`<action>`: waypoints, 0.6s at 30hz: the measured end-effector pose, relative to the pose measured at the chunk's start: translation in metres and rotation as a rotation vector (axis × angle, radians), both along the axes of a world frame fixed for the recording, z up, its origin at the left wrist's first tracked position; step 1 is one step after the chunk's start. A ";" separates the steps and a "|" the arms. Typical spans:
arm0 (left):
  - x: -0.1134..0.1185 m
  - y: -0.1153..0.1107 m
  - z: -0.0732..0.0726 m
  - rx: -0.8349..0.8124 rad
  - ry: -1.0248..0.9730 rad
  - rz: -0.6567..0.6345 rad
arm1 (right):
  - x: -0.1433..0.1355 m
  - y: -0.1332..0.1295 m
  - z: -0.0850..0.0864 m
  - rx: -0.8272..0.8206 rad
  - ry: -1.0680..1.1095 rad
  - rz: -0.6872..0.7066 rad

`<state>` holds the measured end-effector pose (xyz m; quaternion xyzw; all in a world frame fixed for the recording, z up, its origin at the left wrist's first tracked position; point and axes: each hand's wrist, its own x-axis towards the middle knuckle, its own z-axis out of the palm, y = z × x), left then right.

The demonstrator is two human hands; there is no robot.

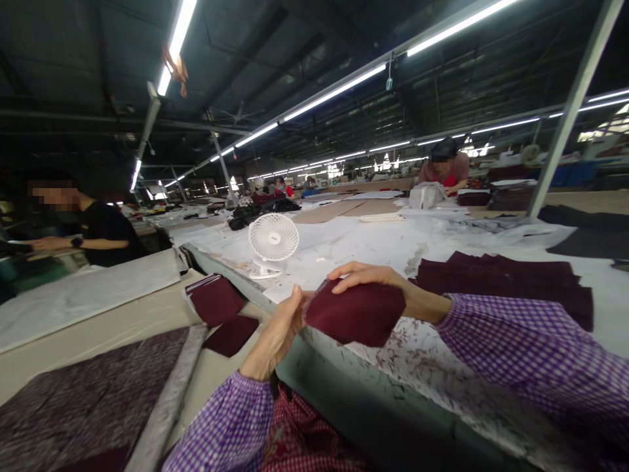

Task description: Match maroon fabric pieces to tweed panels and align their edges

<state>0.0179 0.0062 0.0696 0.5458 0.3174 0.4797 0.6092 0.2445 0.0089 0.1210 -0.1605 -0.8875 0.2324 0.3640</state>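
Note:
Between my two hands a maroon fabric piece [356,314] is held up over the table edge, its broad face toward me. My left hand [287,321] grips its left edge, thumb up and the other fingers hidden behind the cloth. Over the top edge curl the fingers of my right hand [371,278], closed on the same piece. Whether it is one layer or several, I cannot tell. To the right lies a fanned row of maroon fabric pieces [501,282]. On the left sit a small stack of maroon pieces [213,299] and a single piece [232,334].
A white desk fan [273,239] stands on the white-covered table [344,242] ahead. Speckled dark fabric [93,400] covers the lower left. A metal post [572,111] rises at the right. One co-worker [105,226] is at the left, another [445,170] across the table.

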 end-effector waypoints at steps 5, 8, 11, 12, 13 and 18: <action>0.009 -0.016 0.009 -0.054 -0.017 -0.143 | -0.001 -0.016 -0.002 0.133 -0.105 -0.250; 0.007 -0.018 0.007 -0.009 0.028 -0.135 | 0.005 -0.020 -0.005 -0.372 -0.042 -0.383; 0.007 -0.016 0.002 0.017 0.085 -0.129 | 0.009 -0.024 -0.010 -0.916 -0.060 -0.259; 0.007 -0.015 -0.001 0.008 0.099 -0.120 | 0.009 -0.026 -0.012 -0.959 -0.040 -0.229; 0.008 -0.014 -0.004 -0.010 0.106 -0.109 | 0.009 -0.028 -0.015 -0.935 -0.017 -0.223; 0.008 -0.015 -0.017 -0.103 0.097 -0.069 | 0.009 -0.028 -0.027 -0.620 -0.062 -0.314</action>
